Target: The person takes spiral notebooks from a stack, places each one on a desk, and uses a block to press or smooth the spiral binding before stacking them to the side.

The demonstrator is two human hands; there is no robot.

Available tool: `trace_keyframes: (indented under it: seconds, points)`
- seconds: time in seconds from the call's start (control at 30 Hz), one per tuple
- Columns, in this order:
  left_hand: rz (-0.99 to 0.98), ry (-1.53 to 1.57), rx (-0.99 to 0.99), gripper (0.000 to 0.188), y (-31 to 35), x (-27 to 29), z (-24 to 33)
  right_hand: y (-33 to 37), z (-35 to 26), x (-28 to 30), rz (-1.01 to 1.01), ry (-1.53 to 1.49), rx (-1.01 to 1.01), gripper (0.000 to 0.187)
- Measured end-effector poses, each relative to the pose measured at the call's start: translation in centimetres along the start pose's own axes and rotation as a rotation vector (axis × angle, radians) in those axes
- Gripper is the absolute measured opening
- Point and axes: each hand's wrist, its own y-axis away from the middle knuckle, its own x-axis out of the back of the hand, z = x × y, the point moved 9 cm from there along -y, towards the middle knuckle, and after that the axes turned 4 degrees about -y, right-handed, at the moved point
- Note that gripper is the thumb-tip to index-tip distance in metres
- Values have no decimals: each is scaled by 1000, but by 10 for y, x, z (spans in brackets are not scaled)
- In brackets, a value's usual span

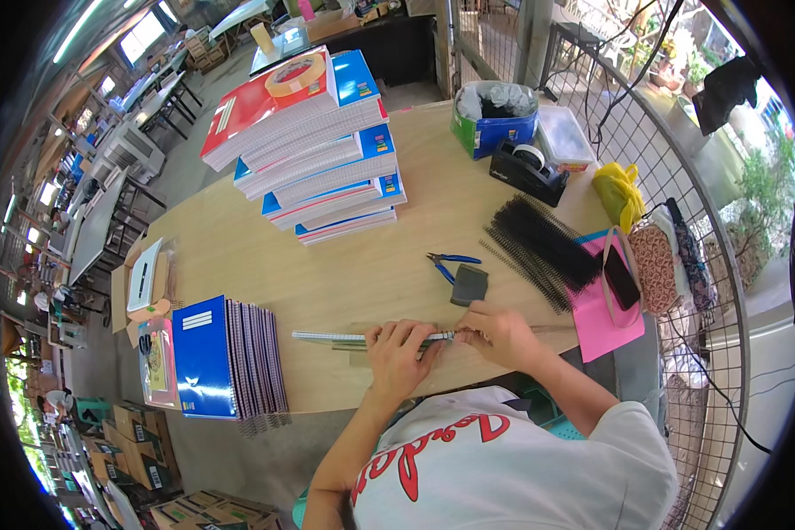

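At the table's near edge, a notebook (331,336) is turned edge-on toward me, its spine side up. My left hand (397,356) is closed over it, with the fingers along the top and the thumb on the near side. My right hand (502,336) pinches a thin spiral binding coil (548,329) at the notebook's right end, and the coil's loose length trails off to the right. The fingertips hide how far the coil runs into the holes. Just beyond my hands lie blue-handled pliers (458,259) and a dark grey block (469,285).
Black spiral coils (539,247) are heaped to the right, beside a pink sheet (605,331) bearing a phone (621,278). Coil-bound blue notebooks (205,353) stand stacked at left. Unbound notebooks (336,159) rise high at the back, near a tape dispenser (528,172). Wire mesh (707,230) borders the right side.
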Motion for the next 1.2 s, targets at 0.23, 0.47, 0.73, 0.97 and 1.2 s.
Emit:
trace_keyframes:
  seconds: [0.23,0.47,0.73,0.97,1.2]
  points:
    - [-65,38,26,22,-7,-4,7,-29,165,-30,-310,430,-372,73]
    - [-9,0,4,26,-5,0,5,-31,163,-63,-463,463,-229,92]
    - [3,-83,49,27,-4,6,2,-55,36,-28,-727,-438,-65,57]
    - [5,-39,59,31,4,-4,-7,-49,40,-35,-895,-782,4,52]
    - [-2,-4,7,36,7,-7,-5,-44,41,-38,-810,-625,-38,49]
